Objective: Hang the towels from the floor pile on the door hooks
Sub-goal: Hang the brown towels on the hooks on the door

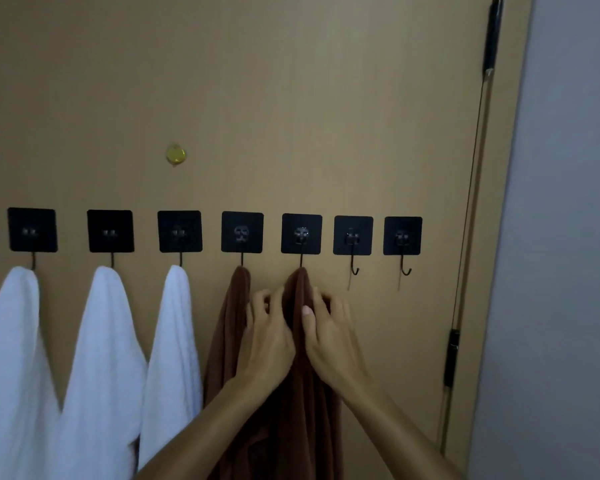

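both hands on the dark brown terry towel (305, 393) hanging from the fifth black square adhesive hook (301, 234) on the tan wooden door (291, 98). left hand (265, 336) and right hand (329, 332) pinch its folds with curled fingers, just below that hook.

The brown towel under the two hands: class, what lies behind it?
Behind the brown towel is the door; the hook holding it shows only its stem above the fabric. Its curved tip is covered. Both hands' fingers touch the towel.
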A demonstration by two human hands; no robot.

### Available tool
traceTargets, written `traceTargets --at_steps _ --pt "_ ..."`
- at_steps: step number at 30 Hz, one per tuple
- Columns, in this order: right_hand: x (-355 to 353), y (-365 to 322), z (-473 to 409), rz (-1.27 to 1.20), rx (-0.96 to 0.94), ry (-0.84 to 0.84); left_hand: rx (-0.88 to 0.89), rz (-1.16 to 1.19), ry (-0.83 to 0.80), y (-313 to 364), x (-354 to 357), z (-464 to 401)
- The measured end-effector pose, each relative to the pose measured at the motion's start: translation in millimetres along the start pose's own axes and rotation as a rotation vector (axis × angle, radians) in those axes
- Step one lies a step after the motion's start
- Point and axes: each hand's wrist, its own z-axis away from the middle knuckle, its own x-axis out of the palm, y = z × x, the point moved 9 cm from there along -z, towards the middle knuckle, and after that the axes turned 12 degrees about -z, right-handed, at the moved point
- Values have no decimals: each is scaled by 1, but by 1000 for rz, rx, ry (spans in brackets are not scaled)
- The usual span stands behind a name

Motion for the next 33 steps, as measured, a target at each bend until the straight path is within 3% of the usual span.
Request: traceTargets --at_steps 2,8,13,16,23,28,33 --pt "11 2 11 -136 12 -51 46 107 18 7 -1 6" --pt "35 22 51 -248 65 -109 -61 336 -304 -5 51 53" --pt "63 49 96 -409 271 -249 -51 217 -383 -8 69 92" --pt "74 66 122 -346 353 -343 -67 164 -495 -9 76 117" --pt "77 70 186 -177 393 -689 -206 -11 -897 -13 81 191" --pt "62 72 236 -65 481 -798 -250 -288 -1233 -4 72 257" --pt "37 65 282 -48 486 -836 -184 -356 -1216 27 62 293"
